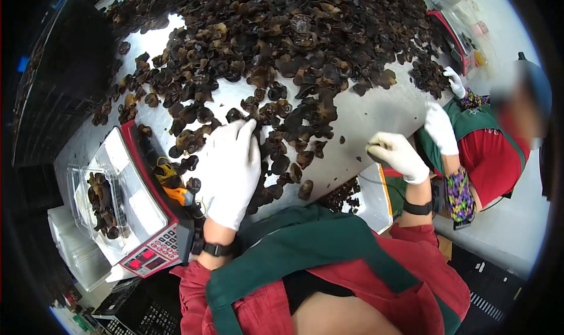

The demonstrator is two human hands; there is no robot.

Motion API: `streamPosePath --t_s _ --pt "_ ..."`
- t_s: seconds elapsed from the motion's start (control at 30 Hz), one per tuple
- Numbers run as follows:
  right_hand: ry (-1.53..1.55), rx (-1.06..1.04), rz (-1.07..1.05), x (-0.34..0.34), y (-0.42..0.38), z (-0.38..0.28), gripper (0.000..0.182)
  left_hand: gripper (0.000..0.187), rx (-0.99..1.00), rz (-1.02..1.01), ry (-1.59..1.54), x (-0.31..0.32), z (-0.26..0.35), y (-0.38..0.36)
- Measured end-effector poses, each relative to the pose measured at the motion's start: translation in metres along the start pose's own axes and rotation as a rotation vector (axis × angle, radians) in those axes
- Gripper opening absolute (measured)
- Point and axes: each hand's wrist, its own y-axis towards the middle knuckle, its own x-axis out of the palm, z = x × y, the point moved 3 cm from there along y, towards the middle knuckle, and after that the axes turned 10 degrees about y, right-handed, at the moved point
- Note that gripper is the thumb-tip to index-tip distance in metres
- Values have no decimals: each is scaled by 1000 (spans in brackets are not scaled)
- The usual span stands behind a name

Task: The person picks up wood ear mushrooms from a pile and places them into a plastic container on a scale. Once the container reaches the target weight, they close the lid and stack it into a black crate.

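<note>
Dark brown wood ear mushrooms (282,35) cover much of the metal table, with a looser strip running toward me. My left hand (232,170), in a white glove, lies over the near left part of that strip, back up, fingers stretched out and fingertips touching mushrooms. Nothing shows in its grasp. My right hand (399,157), also gloved, is raised over the table's near edge with its fingers curled inward. A small dark piece, seemingly a wood ear mushroom (373,157), shows between its fingers. Below it stands a white bin (376,200) holding small dark bits.
At left a red-framed scale (155,241) carries a clear plastic box (120,203) with mushrooms in it. An orange-handled tool (178,195) lies beside the scale. Stacked clear boxes (76,247) are farther left. A co-worker (487,153) in gloves works at right near another scale (455,41).
</note>
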Motion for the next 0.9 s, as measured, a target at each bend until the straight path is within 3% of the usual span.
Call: streamPosePath --t_s 0.1,0.17,0.23,0.27,0.4,0.53,0.6,0.7,0.8,0.87,0.9 --pt "-22 68 -67 -12 -21 13 12 32 100 -22 49 35 1 14" --pt "-497 -282 -91 -13 -27 6 16 31 111 -74 106 41 2 17" --pt "-487 -325 -13 -7 -23 -8 18 24 66 -313 229 42 -1 14" --pt "-476 -363 58 0 -19 -16 19 24 72 -316 232 38 -3 12" --pt "-357 -605 116 43 27 -42 20 17 -47 -43 -13 21 -18 0" --pt "-200 -792 4 101 61 -79 28 16 -497 -109 -673 20 -44 -15" --pt "-8 -643 -135 124 69 -92 34 18 -709 -223 -1021 7 -36 -14" --pt "258 -518 -249 150 62 -100 48 16 -585 -234 -1049 4 -26 -23" --pt "186 -636 -271 153 49 -89 40 20 -623 -359 -1197 9 3 -42" --pt "287 -407 -226 143 39 -75 23 25 -720 -584 -1313 6 19 -51" --pt "262 -410 -203 134 32 -67 20 28 -632 -580 -1454 12 28 -56"
